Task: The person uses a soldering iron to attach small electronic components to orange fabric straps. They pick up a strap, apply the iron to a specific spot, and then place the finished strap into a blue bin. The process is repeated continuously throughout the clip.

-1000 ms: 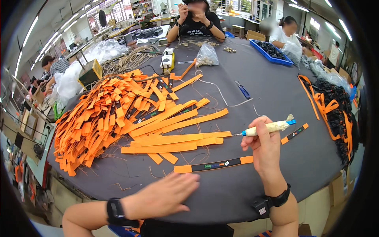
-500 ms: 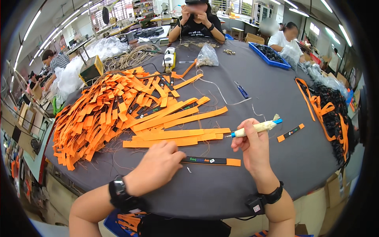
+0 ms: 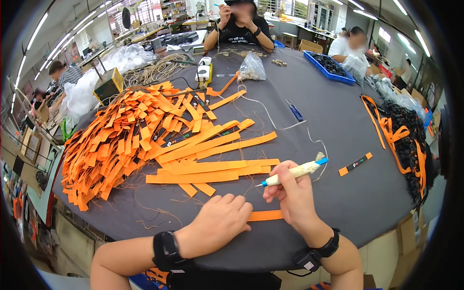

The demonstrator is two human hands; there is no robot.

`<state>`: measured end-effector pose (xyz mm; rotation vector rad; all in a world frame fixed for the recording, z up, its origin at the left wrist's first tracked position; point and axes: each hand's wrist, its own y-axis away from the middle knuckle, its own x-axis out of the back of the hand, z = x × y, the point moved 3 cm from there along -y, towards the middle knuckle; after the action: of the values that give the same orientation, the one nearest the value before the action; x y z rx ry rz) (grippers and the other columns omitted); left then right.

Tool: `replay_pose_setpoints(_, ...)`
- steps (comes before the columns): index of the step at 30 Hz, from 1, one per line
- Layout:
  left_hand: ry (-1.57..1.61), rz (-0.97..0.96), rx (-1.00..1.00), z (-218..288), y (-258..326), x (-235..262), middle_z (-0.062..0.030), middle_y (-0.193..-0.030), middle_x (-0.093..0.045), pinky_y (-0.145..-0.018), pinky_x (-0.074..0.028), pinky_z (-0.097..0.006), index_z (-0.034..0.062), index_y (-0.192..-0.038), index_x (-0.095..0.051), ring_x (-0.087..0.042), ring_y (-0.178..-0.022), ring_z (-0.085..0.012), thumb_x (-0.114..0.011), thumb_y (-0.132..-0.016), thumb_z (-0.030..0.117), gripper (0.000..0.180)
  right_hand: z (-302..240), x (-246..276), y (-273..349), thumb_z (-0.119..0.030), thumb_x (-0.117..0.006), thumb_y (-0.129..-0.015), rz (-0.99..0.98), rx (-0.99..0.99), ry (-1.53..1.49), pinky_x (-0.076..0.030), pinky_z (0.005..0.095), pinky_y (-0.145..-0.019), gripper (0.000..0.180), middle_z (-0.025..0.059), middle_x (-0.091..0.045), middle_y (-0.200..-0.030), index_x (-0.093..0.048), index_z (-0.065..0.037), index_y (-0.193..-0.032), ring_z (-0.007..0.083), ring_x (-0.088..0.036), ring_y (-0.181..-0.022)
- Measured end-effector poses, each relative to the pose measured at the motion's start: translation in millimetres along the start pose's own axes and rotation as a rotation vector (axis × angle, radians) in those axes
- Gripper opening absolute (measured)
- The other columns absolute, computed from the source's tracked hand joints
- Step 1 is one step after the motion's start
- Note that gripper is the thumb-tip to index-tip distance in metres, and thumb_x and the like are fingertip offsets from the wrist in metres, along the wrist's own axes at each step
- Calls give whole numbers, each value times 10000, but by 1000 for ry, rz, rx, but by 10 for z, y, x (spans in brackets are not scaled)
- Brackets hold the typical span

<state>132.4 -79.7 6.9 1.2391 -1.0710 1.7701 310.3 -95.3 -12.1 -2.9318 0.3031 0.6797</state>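
My right hand (image 3: 296, 195) grips a pen-shaped tool (image 3: 294, 174) wrapped in cream tape, with blue ends and a thin metal tip pointing left. A pale cord (image 3: 323, 150) lies by its rear end. On the near part of the table, my left hand (image 3: 220, 224) is closed over the left end of an orange strap (image 3: 266, 215); its fingertips are partly hidden. The strap lies flat, plain orange side up, its right end reaching below my right hand. Beyond my hands, several long orange straps (image 3: 203, 172) lie beside a large heap of orange strips with black labels (image 3: 125, 130).
A single labelled strap (image 3: 356, 164) lies to the right. Farther off are a blue-handled small tool (image 3: 296, 113), a clear bag of small pieces (image 3: 252, 67) and a blue tray (image 3: 328, 67). Black and orange webbing (image 3: 406, 140) lines the right edge. A person sits opposite.
Both hands have come nearer to me, the right one also leftward with the pen-shaped tool. The strap near my left hand showed a black label; now plain orange shows there.
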Motion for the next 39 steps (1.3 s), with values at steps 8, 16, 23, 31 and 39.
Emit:
replay_pose_setpoints(8,279,25,208,-377,350,189,-107,-918,-597,-768,-495,-387,60,-985,-636,-608,-878,-301,-736,-801,107,215,153,-52,87,-211,-615,-968,-82,-204,255,-452,193,-459,205,10,-592,-662,-581,-56,-839,49,-548,-500)
replay_pose_setpoints(16,414,-26,187,-257,125,18,-114,-896,-586,-700,-519,-382,9,-977,-657,-628,-798,-302,-686,-859,90,147,197,-101,133,-198,-619,-965,-83,-233,391,-481,199,-488,198,18,-597,-664,-579,-40,-855,54,-578,-544)
replay_pose_setpoints(23,333,-30,206,-229,138,-85,-117,-866,-572,-672,-527,-390,12,-904,-630,-621,-752,-320,-674,-853,67,87,242,-118,157,-161,-634,-951,-118,-163,407,-455,210,-480,176,14,-606,-665,-593,-19,-856,49,-562,-544)
replay_pose_setpoints(31,390,74,175,-234,149,-86,-118,-828,-557,-639,-513,-387,6,-876,-593,-610,-717,-314,-670,-842,48,94,290,-98,145,-154,-643,-938,-155,-60,483,-386,236,-463,193,4,-576,-590,-600,-11,-815,51,-518,-518)
replay_pose_setpoints(39,413,112,189,-225,147,-111,-114,-823,-558,-625,-508,-373,8,-874,-574,-618,-701,-284,-671,-845,37,105,300,-88,139,-160,-646,-935,-158,-35,494,-351,253,-460,215,-4,-527,-565,-590,-11,-791,49,-465,-514)
